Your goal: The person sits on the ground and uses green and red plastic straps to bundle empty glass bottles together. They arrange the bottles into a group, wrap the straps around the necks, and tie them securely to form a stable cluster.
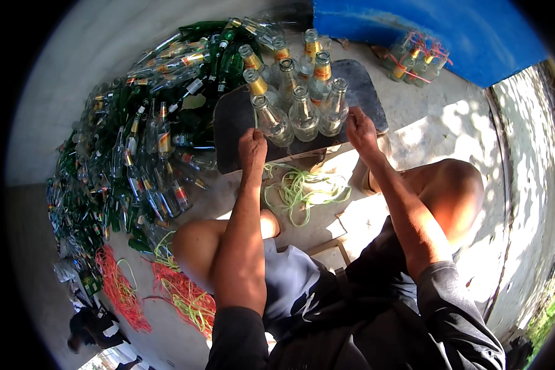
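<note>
Several clear glass bottles [304, 116] stand upright in a tight group on a low dark board [231, 125] before me. Some have gold foil or labels at the neck; the front ones are bare. My left hand [253, 148] is at the board's front left, its fingers closed beside the front left bottle, with what looks like a thin strand at the fingertips. My right hand [361, 129] is at the front right, fingers curled near the front right bottle. Whether it pinches a strand is too small to tell. Below the board, a loose tangle of pale green plastic twine [305, 187] lies on the floor.
A large heap of green and clear bottles [162, 134] lies along the wall at left. Red plastic twine [120, 286] lies at lower left. A bundle of bottles tied with pink twine [414, 62] stands by a blue panel [425, 27]. My knees flank the board's near side.
</note>
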The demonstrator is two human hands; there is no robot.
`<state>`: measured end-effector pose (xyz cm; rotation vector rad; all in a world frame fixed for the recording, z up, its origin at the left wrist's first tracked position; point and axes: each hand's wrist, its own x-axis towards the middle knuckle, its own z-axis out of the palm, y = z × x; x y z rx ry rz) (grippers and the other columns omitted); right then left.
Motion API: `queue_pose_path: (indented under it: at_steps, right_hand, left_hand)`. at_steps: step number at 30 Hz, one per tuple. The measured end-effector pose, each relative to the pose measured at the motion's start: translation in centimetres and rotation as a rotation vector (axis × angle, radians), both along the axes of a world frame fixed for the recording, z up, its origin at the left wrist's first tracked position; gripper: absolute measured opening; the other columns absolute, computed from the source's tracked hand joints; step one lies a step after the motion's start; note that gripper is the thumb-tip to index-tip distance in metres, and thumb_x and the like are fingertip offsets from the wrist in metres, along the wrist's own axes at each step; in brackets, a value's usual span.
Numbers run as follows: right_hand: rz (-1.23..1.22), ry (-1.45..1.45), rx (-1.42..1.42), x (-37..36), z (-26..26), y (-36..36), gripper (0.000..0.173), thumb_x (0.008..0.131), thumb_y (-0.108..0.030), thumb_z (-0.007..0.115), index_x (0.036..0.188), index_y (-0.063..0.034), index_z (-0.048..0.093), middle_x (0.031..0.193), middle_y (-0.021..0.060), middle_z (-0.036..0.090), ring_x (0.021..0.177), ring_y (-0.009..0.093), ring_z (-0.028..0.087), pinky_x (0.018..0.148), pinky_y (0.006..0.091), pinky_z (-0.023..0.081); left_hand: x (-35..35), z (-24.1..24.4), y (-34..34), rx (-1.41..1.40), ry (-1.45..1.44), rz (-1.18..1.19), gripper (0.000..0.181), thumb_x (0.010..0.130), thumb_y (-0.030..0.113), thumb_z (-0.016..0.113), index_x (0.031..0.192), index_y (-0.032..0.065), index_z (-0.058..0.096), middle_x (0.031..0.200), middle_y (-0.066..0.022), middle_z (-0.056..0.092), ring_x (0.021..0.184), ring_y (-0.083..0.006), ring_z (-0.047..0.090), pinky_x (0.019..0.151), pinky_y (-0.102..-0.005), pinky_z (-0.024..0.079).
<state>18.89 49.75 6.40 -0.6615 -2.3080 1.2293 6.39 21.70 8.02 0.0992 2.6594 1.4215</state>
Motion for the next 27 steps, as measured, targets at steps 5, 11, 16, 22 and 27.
queue_pose_path:
  at_steps: [5,11,16,22,27]
  right_hand:
    - [0.079,-0.152,0.155,0.5,0.3,-0.5,0.029,0.095,-0.025,0.060,0.118,-0.0069,0.061,0.103,0.0213,0.072,0.096,0.042,0.069,0.081,0.0502,0.053]
    - [0.218,-0.458,0.146,0.5,3.6,-1.4,0.046,0.085,-0.036,0.074,0.110,-0.0018,0.056,0.096,0.0206,0.069,0.094,0.041,0.068,0.083,0.0495,0.053]
    - [0.222,-0.520,0.096,0.2,4.4,-2.0,0.057,0.083,-0.040,0.079,0.112,0.0010,0.053,0.096,0.0256,0.070,0.095,0.045,0.068,0.083,0.0510,0.053]
    - [0.195,-0.494,0.110,0.2,4.4,-2.5,0.059,0.082,-0.039,0.080,0.113,0.0029,0.053,0.097,0.0327,0.069,0.097,0.050,0.068,0.083,0.0545,0.053]
    - [0.166,-0.410,0.094,0.3,3.7,-2.9,0.060,0.081,-0.040,0.081,0.113,0.0027,0.054,0.091,0.0319,0.069,0.092,0.050,0.068,0.080,0.0548,0.054]
  left_hand:
    - [1.7,-1.0,0.3,-0.076,0.130,-0.088,0.026,0.093,0.016,0.048,0.100,-0.0029,0.064,0.087,-0.0309,0.067,0.087,-0.0512,0.065,0.078,-0.0530,0.051]
    - [4.0,-0.1,1.8,-0.153,-0.021,-0.158,0.036,0.084,0.018,0.063,0.110,-0.0045,0.053,0.079,-0.0201,0.067,0.077,-0.0412,0.070,0.074,-0.0466,0.056]
    - [4.7,0.0,2.0,-0.049,-0.021,-0.128,0.055,0.079,0.031,0.080,0.112,-0.0042,0.052,0.075,-0.0147,0.064,0.072,-0.0358,0.069,0.070,-0.0455,0.055]
    - [4.6,-1.5,2.0,0.041,0.084,-0.149,0.059,0.081,0.035,0.081,0.112,-0.0049,0.051,0.074,-0.0147,0.063,0.070,-0.0355,0.067,0.068,-0.0454,0.054]
    - [4.4,-4.1,2.0,0.144,0.121,-0.116,0.057,0.082,0.036,0.082,0.110,-0.0046,0.052,0.075,-0.0147,0.064,0.070,-0.0348,0.067,0.068,-0.0448,0.054]
